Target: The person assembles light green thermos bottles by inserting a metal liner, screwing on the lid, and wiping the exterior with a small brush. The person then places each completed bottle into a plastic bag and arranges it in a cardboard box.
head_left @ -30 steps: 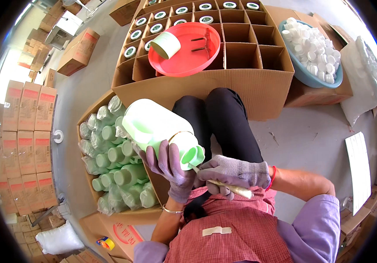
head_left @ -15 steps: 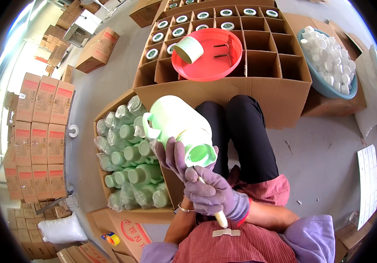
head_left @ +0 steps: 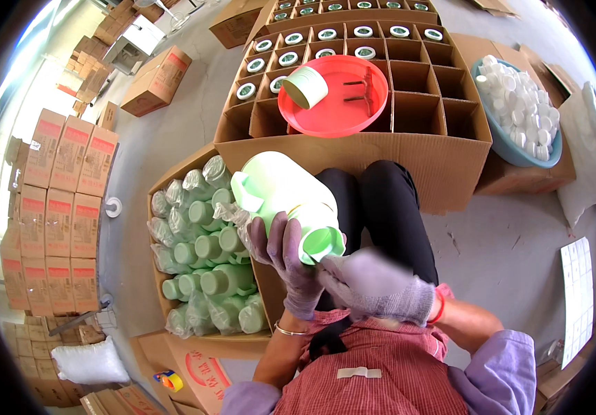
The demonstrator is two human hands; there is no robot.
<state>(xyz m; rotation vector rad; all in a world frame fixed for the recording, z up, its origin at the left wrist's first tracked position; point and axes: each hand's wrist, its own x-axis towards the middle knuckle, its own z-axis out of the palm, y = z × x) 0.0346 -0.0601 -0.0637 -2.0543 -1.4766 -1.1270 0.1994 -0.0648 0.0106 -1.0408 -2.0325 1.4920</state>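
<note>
My left hand, in a purple glove, grips the neck of a pale green plastic jug tilted on its side above my lap, its open mouth facing me. My right hand, in a grey knit glove, is at the jug's mouth with fingers closed, blurred; I cannot tell what it holds. To my left an open carton holds several green bottles in clear plastic bags.
In front, a divided cardboard box has capped bottles in its far cells and a red basin with a roll resting on top. A blue bowl of white caps sits at right. Stacked cartons line the left.
The jug has tilted further toward me and my right hand has come up from my lap to the jug's mouth. The stick-like thing seen earlier in that hand is no longer visible.
</note>
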